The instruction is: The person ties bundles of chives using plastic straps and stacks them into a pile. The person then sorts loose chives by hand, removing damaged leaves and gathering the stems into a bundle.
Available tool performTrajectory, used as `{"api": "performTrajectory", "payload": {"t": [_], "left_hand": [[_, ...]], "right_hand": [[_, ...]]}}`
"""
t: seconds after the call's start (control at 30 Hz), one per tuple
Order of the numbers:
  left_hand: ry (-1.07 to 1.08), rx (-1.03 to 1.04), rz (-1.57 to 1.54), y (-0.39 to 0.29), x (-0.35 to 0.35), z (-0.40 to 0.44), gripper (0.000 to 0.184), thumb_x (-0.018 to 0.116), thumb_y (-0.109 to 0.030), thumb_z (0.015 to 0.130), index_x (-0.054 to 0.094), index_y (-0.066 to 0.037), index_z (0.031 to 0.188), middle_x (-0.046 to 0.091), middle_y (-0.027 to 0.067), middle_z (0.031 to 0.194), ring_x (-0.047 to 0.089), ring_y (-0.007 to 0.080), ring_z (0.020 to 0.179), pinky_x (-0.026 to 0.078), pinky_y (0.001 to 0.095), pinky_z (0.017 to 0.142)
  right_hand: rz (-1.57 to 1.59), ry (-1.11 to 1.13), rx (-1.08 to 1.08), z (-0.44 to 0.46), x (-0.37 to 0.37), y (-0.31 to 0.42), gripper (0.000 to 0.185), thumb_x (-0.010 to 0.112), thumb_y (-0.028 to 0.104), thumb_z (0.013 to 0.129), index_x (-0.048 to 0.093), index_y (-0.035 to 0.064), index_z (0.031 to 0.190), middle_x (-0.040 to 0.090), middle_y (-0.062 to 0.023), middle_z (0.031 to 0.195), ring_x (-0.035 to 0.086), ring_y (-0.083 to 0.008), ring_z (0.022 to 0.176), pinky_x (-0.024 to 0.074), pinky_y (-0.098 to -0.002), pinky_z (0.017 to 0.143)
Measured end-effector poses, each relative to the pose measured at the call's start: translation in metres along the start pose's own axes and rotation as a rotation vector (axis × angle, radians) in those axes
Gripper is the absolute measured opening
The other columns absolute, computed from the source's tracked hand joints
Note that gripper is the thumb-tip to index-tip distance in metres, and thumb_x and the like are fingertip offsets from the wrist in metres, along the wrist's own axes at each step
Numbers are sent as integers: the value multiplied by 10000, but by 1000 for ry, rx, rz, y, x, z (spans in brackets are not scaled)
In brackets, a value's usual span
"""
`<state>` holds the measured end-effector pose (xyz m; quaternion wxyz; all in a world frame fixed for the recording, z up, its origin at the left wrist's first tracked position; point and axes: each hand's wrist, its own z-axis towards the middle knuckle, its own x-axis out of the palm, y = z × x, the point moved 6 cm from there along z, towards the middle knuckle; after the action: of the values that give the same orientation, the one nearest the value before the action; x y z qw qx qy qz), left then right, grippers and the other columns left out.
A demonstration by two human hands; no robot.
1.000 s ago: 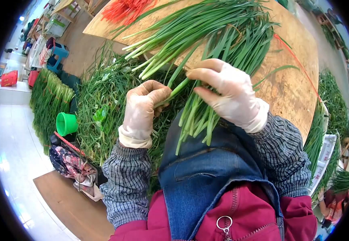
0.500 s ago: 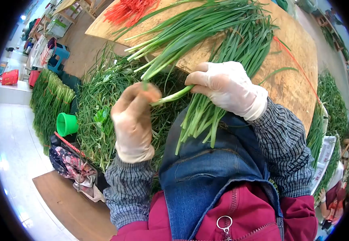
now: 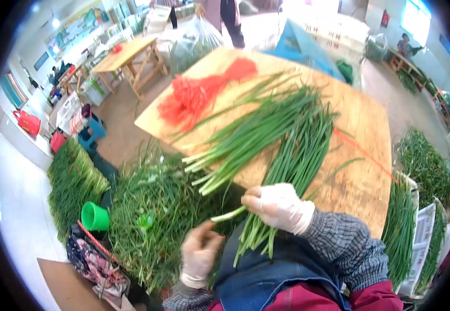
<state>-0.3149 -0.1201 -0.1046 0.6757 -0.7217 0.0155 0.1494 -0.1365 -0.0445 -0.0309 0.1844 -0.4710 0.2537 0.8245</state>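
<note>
Both hands wear thin whitish gloves. My right hand (image 3: 281, 206) is closed on a green stalk (image 3: 228, 214) whose pale end sticks out to the left. Under that hand, a bunch of long green stalks (image 3: 300, 160) hangs over the table edge, pale ends down by my lap. My left hand (image 3: 200, 254) is just below the stalk's pale end, apart from it and blurred; whether its fingers hold anything is unclear. Another bunch of stalks (image 3: 256, 129) lies across the wooden table (image 3: 362, 192), its pale ends pointing left.
Red plastic strips (image 3: 191, 101) lie on the table's far left. A large heap of loose greens (image 3: 150, 223) is at left, beside a green bucket (image 3: 95, 216) and bundled greens (image 3: 74, 181). White crates (image 3: 423, 243) stand at right. A person's legs (image 3: 231, 23) show beyond the table.
The view has tilted up, showing more of the table and room. My left hand has come off the stalk and moved below it. My right hand keeps its hold.
</note>
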Motion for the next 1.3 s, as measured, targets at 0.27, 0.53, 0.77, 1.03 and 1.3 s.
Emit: {"api": "performTrajectory", "payload": {"t": [0.27,0.53,0.77,1.03,1.3], "left_hand": [[110,-242,-575,-31,65,24,184,626,-89,844,603,10,997,620,53,683,513,75,503,383,187,441],[151,-102,-224,-31,52,21,82,630,-66,826,625,15,832,562,29,550,484,79,423,362,216,390],[-102,245,218,-49,-15,13,75,634,-60,793,628,7,759,570,88,567,550,146,487,419,253,461],[-541,104,1582,-9,-155,-28,219,645,-93,713,589,-29,915,585,148,946,563,302,856,455,407,755],[-24,250,607,5,4,47,342,635,-227,804,604,19,1040,624,197,1014,594,304,946,455,389,839]], "right_hand": [[-106,33,-21,-6,2,2,163,574,135,690,602,107,848,599,-25,793,621,-204,648,486,-327,502],[-100,18,-87,-7,4,3,81,542,144,696,575,101,756,543,-46,714,607,-218,629,479,-344,506],[-112,33,-47,-8,-5,-5,80,559,119,670,566,90,744,562,-55,733,610,-239,655,487,-348,534],[-145,97,-87,-9,3,2,110,557,121,667,579,90,770,584,-56,788,616,-231,685,489,-339,553],[-198,207,-89,-13,9,6,162,597,162,703,640,108,850,609,-16,824,614,-183,664,481,-318,534]]}}
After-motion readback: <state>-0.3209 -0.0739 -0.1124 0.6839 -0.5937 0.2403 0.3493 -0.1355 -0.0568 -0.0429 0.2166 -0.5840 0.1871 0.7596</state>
